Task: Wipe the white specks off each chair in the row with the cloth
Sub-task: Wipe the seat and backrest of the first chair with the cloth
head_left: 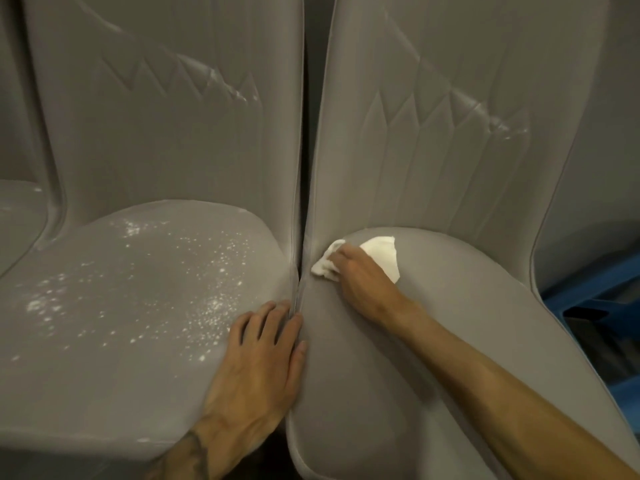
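Observation:
Two grey padded chairs stand side by side. The left chair seat (114, 323) is dotted with white specks (207, 317), thickest near its right front and left side. The right chair seat (467, 341) looks free of specks. My right hand (360, 275) holds a white cloth (381, 254) against the back left corner of the right seat, close to the gap between the chairs. My left hand (263, 355) lies flat on the right edge of the left seat, fingertips at the gap.
White smears mark the quilted backrests of the left chair (221, 81) and the right chair (498, 123). Part of a third seat (17, 216) shows at far left. A blue frame (595, 292) stands to the right of the right chair.

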